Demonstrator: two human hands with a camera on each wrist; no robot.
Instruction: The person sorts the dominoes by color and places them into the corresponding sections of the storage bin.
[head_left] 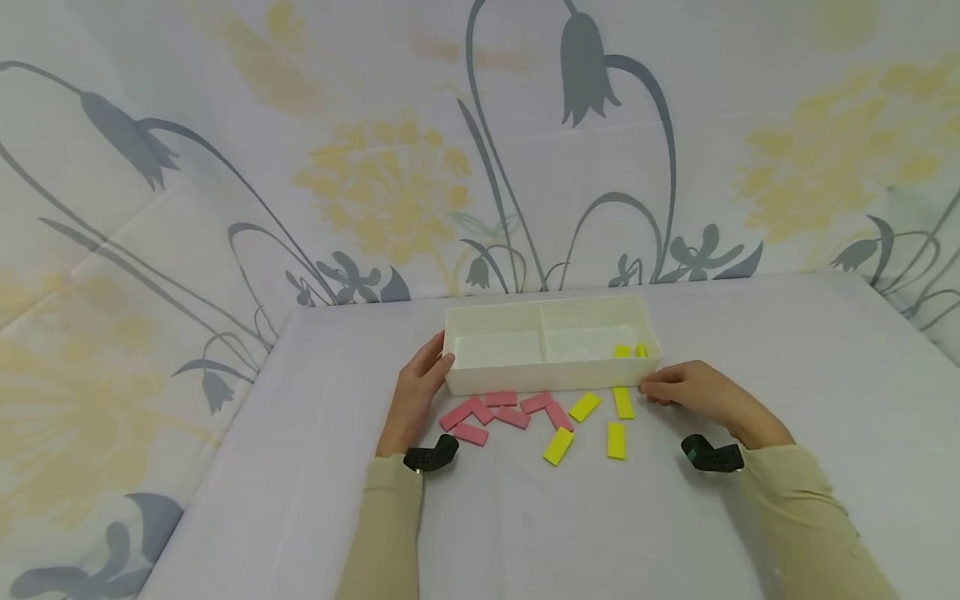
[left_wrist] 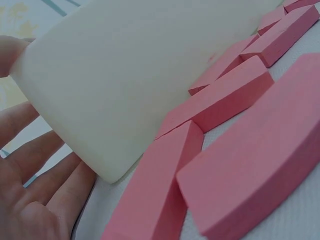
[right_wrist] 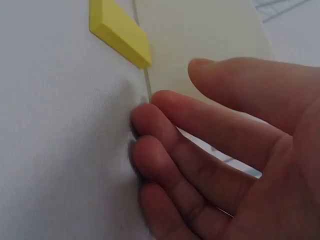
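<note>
A white two-compartment tray stands mid-table, with two yellow blocks in its right compartment. My left hand lies against the tray's left end, thumb on the corner and fingers straight beside the wall. My right hand rests on the table at the tray's right front corner, its fingers loosely curled and holding nothing. Several pink blocks lie in front of the tray and show close up as pink blocks. Several yellow blocks lie to their right, one yellow block near my fingertips.
A pale cloth covers the table, and a flower-printed sheet hangs behind and at both sides. The table's left edge runs diagonally. Black wrist cameras sit on both cream sleeves.
</note>
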